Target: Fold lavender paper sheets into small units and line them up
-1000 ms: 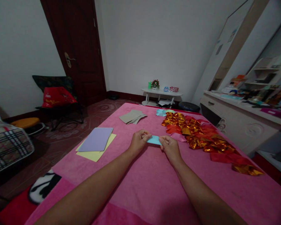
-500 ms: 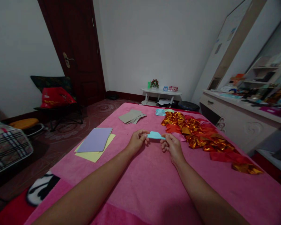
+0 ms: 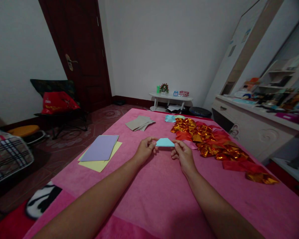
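A folded piece of light blue paper (image 3: pixel 165 142) is held up between my two hands, above the pink cloth (image 3: pixel 154 192). My left hand (image 3: pixel 146 148) pinches its left end between thumb and fingers. At the right end, my right hand (image 3: pixel 183 152) grips the paper the same way. The paper has a straight lower edge and slanted sides narrowing toward the top. Just right of my right hand lie shiny gold and red folded paper pieces (image 3: pixel 204 137), in a long heap.
To the left lies a stack of purple paper (image 3: pixel 99 148) on yellow sheets (image 3: pixel 99 166). Grey sheets (image 3: pixel 139 123) are fanned out farther back. Light blue folded paper (image 3: pixel 169 118) lies at the far edge. A white side table (image 3: pixel 171 97) stands by the wall, a dresser (image 3: pixel 249 114) at right.
The blue paper has tilted so that more of its flat face shows, with slanted sides now clear. Both hands keep their grip and have barely moved.
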The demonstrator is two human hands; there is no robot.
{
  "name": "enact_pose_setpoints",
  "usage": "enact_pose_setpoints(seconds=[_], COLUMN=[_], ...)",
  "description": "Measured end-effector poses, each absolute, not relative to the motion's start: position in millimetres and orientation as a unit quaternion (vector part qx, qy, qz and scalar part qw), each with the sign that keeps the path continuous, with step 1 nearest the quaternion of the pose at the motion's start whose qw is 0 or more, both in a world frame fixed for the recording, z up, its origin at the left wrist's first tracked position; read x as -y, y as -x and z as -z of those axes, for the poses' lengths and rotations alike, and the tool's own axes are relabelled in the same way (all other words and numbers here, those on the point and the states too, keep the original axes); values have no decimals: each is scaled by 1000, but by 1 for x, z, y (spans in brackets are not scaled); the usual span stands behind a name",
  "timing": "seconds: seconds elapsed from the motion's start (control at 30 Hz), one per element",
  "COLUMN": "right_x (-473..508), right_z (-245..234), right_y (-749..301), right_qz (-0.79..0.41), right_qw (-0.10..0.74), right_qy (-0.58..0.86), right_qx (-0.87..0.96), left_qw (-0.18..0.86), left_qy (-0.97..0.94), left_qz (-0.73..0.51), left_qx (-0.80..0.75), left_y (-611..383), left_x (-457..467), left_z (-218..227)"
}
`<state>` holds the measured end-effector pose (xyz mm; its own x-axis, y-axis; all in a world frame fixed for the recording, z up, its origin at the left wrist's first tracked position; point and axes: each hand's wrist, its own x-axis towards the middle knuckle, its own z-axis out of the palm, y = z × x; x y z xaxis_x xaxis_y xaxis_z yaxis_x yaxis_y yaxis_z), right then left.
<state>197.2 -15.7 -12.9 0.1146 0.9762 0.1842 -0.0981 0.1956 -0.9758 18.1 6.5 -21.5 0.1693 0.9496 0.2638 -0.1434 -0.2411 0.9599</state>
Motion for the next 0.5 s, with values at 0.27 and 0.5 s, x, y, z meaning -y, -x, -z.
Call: enact_pose_setpoints(seconds=[0.27,0.5], right_x=[17,15], right_z=[12,16], right_y=[-195,-197], right_qz=[-444,-422], right_qw=[547,533], right_qy=[453,483], right_qx=[547,552], left_qw=[510,527], left_qy=[-560,-561], left_qz=[-550,-532], left_qx=[-351,-353], left_y=[-17,-16], left_x=[-11,-5], left_z=[26,16])
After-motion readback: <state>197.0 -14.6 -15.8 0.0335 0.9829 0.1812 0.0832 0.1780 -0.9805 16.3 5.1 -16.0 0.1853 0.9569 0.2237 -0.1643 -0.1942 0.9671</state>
